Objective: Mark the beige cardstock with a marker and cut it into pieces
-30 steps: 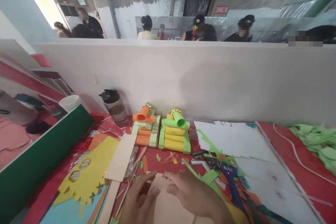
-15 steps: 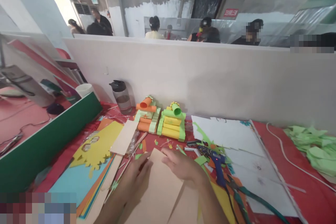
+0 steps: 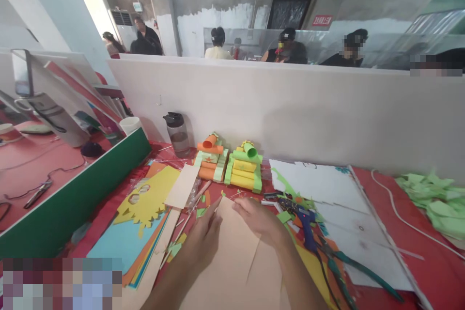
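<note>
A beige sheet of card lies in front of me, its narrow far end between my hands. My left hand grips the left edge, the thumb over the top face. Along the right edge, my right hand is closed, fingertips and thumb near the far corner. Another beige sheet shows beneath at the right. Just beyond are two paper-roll models, an orange one and a green and yellow one. Undersides of both hands are hidden.
A blue hot glue gun and green-handled pliers lie at right, beside white boards. Coloured card is stacked at left near a green divider. A water bottle stands at the white partition.
The view has swung slightly left, so things sit further right, and a phone on the left is now visible. Both hands remain on the card, its far end slightly shifted.
</note>
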Motion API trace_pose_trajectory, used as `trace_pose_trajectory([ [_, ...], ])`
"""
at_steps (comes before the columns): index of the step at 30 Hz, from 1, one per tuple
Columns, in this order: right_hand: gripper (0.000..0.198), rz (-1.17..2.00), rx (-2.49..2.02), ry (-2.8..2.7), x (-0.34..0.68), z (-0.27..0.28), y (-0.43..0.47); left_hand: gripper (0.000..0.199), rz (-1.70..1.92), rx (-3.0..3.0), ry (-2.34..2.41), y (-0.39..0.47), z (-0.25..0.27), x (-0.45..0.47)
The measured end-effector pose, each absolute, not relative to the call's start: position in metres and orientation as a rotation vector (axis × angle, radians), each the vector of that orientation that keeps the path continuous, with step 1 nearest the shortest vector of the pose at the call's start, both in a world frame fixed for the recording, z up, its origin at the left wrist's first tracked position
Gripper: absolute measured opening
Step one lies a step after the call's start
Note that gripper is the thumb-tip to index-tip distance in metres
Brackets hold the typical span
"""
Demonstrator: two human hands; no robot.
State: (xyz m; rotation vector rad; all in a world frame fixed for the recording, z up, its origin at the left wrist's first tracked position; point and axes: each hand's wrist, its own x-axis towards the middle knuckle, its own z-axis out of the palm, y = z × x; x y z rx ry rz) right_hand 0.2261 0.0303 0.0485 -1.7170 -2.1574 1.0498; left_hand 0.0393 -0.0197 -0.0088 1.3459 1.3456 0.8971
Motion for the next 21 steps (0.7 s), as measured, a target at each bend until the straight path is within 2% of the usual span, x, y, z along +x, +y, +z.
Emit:
trace_pose_trajectory([
  [5, 0.039, 1.107, -1.738, -2.114, 0.225, 0.058, 0.021, 0.053, 0.969, 1.371, 1.334, -0.018, -0.004, 0.037],
  [9, 0.062, 1.100, -1.762, -2.207, 0.227, 0.053, 0.020, 0.045, 0.984, 1.409, 1.266, -0.017, 0.003, 0.037],
  [11, 0.056, 1.100, -1.750, -2.232, 0.227, 0.049, 0.022, 0.042, 0.972, 1.443, 1.263, -0.016, 0.006, 0.038],
  [15, 0.030, 1.089, -1.715, -2.260, 0.227, 0.045, 0.028, 0.039, 0.931, 1.482, 1.293, -0.015, 0.008, 0.037],
  [21, 0.024, 1.014, -1.633, -2.287, 0.229, 0.042, 0.029, 0.035, 0.890, 1.478, 1.323, -0.014, 0.007, 0.036],
])
